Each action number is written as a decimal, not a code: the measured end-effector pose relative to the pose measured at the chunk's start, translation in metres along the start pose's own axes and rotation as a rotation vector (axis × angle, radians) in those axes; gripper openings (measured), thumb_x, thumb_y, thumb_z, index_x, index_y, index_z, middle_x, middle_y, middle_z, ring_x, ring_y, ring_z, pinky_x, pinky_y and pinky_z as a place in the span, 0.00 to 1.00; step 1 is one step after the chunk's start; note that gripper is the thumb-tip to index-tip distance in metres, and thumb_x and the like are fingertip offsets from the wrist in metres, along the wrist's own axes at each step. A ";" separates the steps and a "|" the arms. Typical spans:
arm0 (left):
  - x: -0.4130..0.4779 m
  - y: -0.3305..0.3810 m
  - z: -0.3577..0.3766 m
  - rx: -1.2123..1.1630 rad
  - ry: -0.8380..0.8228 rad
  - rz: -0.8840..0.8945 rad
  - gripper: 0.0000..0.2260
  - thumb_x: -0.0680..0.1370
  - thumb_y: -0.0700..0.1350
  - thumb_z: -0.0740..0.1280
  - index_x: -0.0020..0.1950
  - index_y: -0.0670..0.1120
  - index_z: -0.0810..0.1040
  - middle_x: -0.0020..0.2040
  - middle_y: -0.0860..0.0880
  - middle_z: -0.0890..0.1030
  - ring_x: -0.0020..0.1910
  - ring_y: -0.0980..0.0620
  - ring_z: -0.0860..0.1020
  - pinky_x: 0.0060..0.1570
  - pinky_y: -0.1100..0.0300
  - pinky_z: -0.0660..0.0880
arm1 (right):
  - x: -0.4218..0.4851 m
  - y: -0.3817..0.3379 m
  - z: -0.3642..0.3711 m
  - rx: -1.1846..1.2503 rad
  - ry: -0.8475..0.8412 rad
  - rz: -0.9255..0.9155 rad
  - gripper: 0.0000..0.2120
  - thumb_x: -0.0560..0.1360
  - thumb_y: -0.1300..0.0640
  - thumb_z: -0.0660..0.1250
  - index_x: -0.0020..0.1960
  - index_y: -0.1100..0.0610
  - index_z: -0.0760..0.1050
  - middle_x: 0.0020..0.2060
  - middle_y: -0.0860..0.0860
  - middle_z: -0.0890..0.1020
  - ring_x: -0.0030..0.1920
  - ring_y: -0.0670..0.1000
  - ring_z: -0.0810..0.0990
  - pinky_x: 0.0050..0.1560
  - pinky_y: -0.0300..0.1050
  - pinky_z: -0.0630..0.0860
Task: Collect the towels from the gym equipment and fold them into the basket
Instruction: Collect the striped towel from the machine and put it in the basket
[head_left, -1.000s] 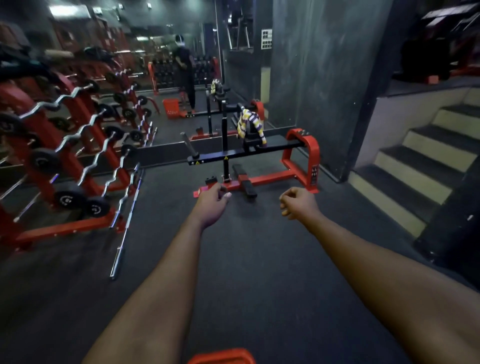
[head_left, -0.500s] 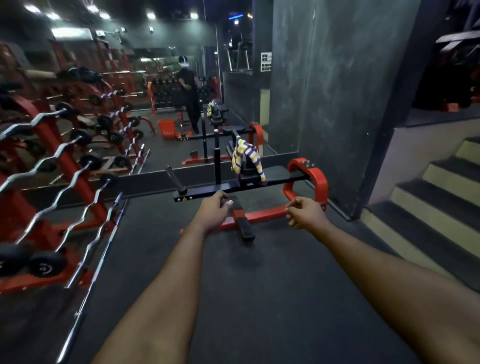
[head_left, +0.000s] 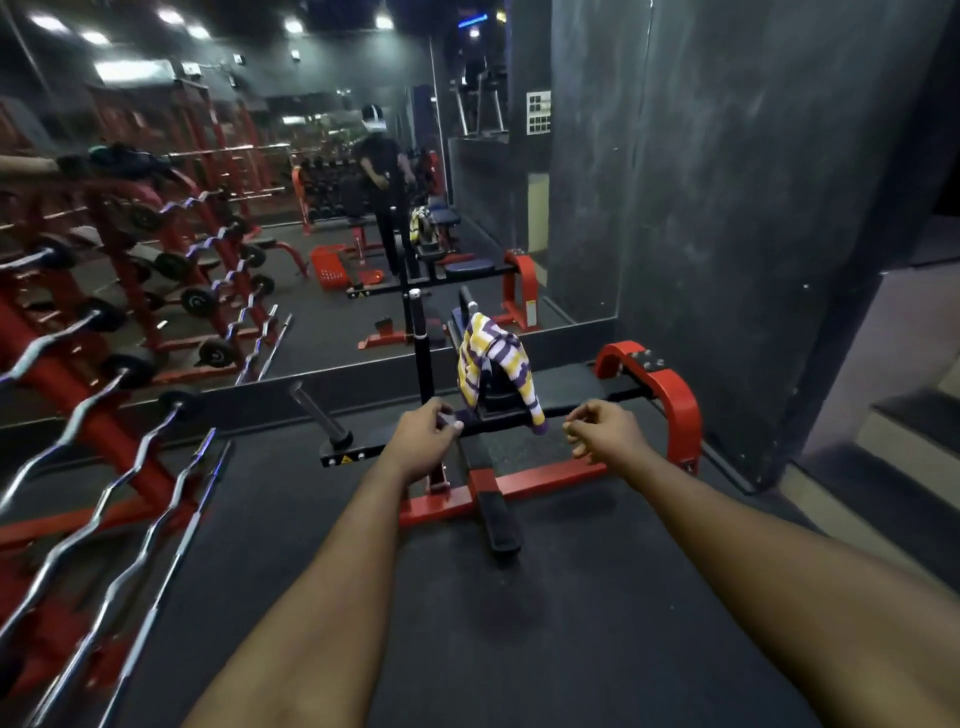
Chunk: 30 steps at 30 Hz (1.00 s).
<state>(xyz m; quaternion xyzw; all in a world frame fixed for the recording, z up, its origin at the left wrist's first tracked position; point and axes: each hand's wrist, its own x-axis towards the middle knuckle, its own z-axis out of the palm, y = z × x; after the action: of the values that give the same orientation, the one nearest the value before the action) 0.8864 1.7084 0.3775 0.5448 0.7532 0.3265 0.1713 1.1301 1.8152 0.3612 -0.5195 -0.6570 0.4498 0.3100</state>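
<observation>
A yellow, white and purple striped towel (head_left: 491, 364) hangs over the black upright pad of a red and black floor machine (head_left: 670, 400) in front of the wall mirror. My left hand (head_left: 423, 441) is stretched out just left of the towel's lower edge, fingers curled, holding nothing. My right hand (head_left: 602, 434) is out just right of the towel's hanging corner, fingers loosely curled and empty. Neither hand touches the towel. The red basket (head_left: 328, 266) shows only as a reflection in the mirror.
A red rack with several curl bars (head_left: 104, 415) lines the left side, and loose bars lie on the floor by it. A dark wall (head_left: 727, 208) and steps (head_left: 904, 447) stand to the right. The mirror reflects a person in black.
I have moved closer to the machine, so the towel looks larger. Both hands have reached nearer to the towel's lower edge. The basket edge at the bottom is out of view.
</observation>
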 end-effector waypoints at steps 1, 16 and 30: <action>0.024 0.000 0.001 -0.001 -0.001 -0.010 0.13 0.78 0.48 0.67 0.59 0.43 0.76 0.47 0.46 0.81 0.49 0.47 0.81 0.48 0.57 0.76 | 0.026 -0.002 0.000 -0.003 -0.019 0.012 0.01 0.71 0.62 0.68 0.42 0.58 0.76 0.34 0.58 0.81 0.28 0.54 0.78 0.30 0.43 0.74; 0.332 -0.043 0.047 0.000 -0.056 -0.066 0.12 0.74 0.47 0.72 0.56 0.47 0.77 0.43 0.48 0.79 0.42 0.51 0.76 0.44 0.62 0.69 | 0.351 -0.014 0.051 -0.204 -0.130 -0.053 0.12 0.72 0.55 0.72 0.53 0.56 0.76 0.46 0.51 0.81 0.49 0.52 0.79 0.48 0.43 0.72; 0.537 -0.108 0.137 0.175 -0.331 -0.021 0.38 0.62 0.57 0.78 0.67 0.51 0.68 0.64 0.46 0.62 0.65 0.44 0.66 0.65 0.48 0.70 | 0.550 0.021 0.131 -0.496 -0.413 0.079 0.09 0.71 0.57 0.69 0.51 0.48 0.78 0.49 0.51 0.83 0.56 0.56 0.80 0.48 0.39 0.68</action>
<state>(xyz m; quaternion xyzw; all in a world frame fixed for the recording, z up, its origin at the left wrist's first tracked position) 0.7071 2.2295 0.2571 0.5959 0.7460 0.1638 0.2481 0.8768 2.3098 0.2558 -0.5020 -0.7749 0.3837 0.0163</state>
